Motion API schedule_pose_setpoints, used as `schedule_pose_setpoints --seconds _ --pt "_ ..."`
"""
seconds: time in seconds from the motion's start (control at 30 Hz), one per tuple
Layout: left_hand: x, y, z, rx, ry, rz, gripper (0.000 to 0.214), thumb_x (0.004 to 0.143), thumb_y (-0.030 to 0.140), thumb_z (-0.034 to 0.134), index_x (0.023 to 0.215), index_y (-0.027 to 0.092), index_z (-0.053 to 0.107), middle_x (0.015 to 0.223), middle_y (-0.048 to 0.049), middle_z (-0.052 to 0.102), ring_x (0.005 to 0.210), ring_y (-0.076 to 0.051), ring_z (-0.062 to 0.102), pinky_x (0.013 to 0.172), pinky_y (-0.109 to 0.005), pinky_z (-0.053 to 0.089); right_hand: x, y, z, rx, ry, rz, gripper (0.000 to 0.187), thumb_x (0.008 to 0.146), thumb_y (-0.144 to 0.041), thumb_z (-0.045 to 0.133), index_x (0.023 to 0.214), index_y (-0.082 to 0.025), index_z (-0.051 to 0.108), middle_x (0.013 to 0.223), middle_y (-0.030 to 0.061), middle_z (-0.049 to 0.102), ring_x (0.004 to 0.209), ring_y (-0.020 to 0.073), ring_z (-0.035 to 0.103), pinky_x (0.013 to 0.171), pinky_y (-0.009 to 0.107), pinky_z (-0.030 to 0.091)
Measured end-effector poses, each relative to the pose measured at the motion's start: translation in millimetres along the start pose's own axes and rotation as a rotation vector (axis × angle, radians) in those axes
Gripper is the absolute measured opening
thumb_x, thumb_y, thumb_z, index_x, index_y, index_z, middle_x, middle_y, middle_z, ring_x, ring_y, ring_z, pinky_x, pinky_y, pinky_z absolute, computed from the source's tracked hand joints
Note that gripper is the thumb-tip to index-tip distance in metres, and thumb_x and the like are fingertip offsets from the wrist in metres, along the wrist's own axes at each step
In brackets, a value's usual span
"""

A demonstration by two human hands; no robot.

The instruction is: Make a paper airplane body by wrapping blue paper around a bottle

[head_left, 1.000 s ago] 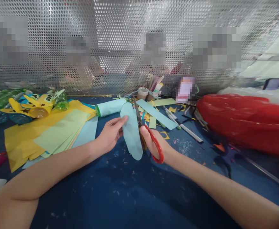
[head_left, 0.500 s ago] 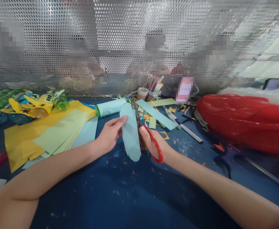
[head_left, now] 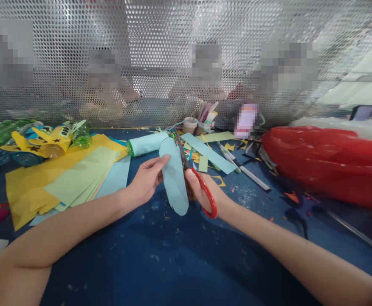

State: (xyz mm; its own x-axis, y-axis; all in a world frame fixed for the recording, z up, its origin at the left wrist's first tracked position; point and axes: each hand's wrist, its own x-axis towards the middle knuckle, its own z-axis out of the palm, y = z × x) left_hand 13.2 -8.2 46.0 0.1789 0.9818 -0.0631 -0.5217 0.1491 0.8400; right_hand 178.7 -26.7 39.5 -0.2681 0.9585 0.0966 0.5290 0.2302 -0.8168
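Between thumb and fingers, my left hand pinches the left edge of a light-blue paper strip with rounded ends, held tilted above the table. My right hand is closed around red-handled scissors. Their dark blades point up and away, close along the strip's right edge. Whether they touch the paper I cannot tell. Just behind the strip lies a green bottle wrapped in light-blue paper. Fingers under the strip and around the far scissor loop are partly hidden.
Left are yellow paper sheets, green paper sheets and yellow cut-paper figures. Paper scraps, a blue strip and markers lie beyond my right hand. A red plastic bag bulges at right. A perforated metal wall stands behind.
Almost everything stays in place. The scissor blades have drawn closer together, and the lower end of the paper strip has shifted very slightly right.
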Motion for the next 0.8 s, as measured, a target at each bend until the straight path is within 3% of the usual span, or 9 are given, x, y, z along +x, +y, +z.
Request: schedule_pose_setpoints --seconds 0.8 --pt "-0.8 1.6 0.7 0.01 0.005 -0.01 0.027 0.066 0.039 0.08 0.077 0.015 0.072 0.072 -0.0033 0.072 0.062 -0.014 0.064 0.064 -0.027 0.05 0.2 -3.9 -0.8 -0.018 0.037 0.066 0.059 0.085 -0.075 0.027 0.058 -0.023 0.037 0.049 -0.0011 0.042 0.043 0.0123 0.043 0.041 0.027 0.038"
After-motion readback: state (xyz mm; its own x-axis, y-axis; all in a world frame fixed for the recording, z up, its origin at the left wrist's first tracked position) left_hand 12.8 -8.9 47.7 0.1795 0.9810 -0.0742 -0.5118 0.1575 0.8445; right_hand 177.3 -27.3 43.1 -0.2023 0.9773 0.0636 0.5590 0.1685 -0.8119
